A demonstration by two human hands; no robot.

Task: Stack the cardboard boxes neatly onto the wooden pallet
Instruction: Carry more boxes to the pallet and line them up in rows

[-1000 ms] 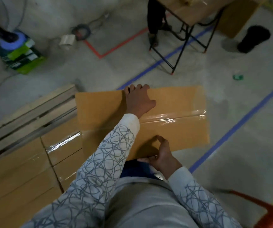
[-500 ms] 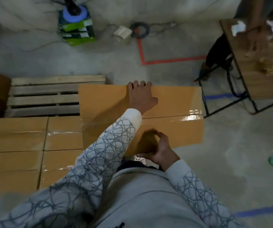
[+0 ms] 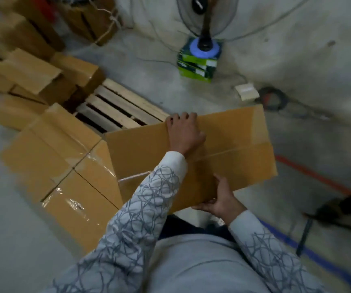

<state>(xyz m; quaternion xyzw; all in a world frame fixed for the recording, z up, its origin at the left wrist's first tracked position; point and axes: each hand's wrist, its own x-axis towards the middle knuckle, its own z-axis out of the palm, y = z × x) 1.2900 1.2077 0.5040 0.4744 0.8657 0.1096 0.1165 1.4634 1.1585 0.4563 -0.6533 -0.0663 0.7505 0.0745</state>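
I carry a long taped cardboard box point(image 3: 233, 144) in front of my chest. My left hand point(image 3: 184, 132) lies over its top, fingers hooked round the far edge. My right hand point(image 3: 221, 199) grips the near edge from below, thumb on the top face. The wooden pallet point(image 3: 117, 106) lies on the floor just beyond and left of the box, its slats bare at the far end. Several taped boxes point(image 3: 64, 166) sit side by side on its near part, and the carried box overlaps their right edge.
Loose cardboard boxes point(image 3: 33, 75) are heaped on the floor left of the pallet, more stand at the back left. A fan on a green carton point(image 3: 199, 60) stands by the wall, with cables and a coil point(image 3: 273, 100) to its right. Red and blue tape lines point(image 3: 310, 172) mark the floor on the right.
I have turned left with the box, both hands holding as before. The pallet and its boxes now lie straight ahead and left; the folding table has left the view.
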